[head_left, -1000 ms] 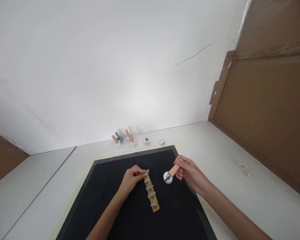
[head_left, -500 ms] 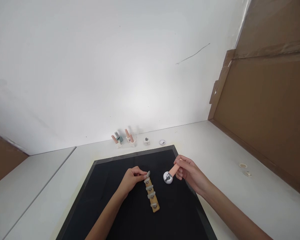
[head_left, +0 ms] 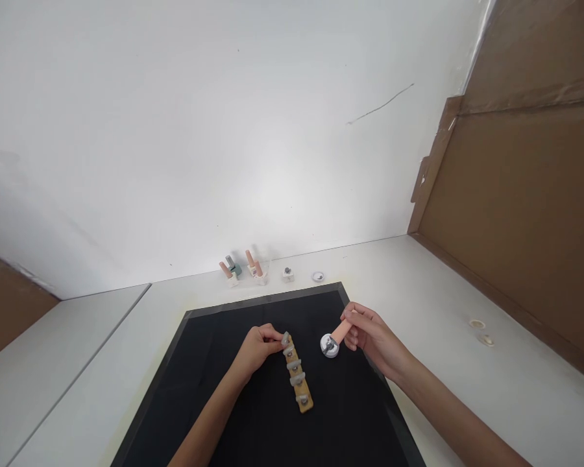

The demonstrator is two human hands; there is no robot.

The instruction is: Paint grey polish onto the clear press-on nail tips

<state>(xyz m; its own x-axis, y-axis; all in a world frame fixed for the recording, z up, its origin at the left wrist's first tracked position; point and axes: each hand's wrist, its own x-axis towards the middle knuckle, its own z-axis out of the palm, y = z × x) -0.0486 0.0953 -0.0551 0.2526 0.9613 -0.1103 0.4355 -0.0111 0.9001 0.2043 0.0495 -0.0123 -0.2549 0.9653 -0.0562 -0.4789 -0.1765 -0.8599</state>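
A narrow wooden nail stand (head_left: 300, 390) lies lengthwise on the black mat, bearing several grey false nails set crosswise. At its far end, the fingertips of my left hand (head_left: 256, 347) pinch the farthest false nail (head_left: 285, 339); whether they also touch the wood is hidden. My right hand (head_left: 368, 331) is closed around the peach cap of a nail polish brush (head_left: 342, 331). The brush end points down left into a small round white dish (head_left: 324, 352), where silvery-grey polish shows. The dish sits right of the stand.
Nail polish bottles (head_left: 231, 279) with peach and grey caps stand at the wall behind the mat (head_left: 214, 327). Nearby are an uncapped small bottle (head_left: 287, 275) and a round white lid (head_left: 318, 277). Two small pale round pieces (head_left: 477, 324) lie far right. A cardboard panel (head_left: 525, 214) bounds the right side.
The farthest false nail has turned slightly at the stand's end under my left fingers. The brush stays over the white dish, nearly still. The whole view has shifted a little.
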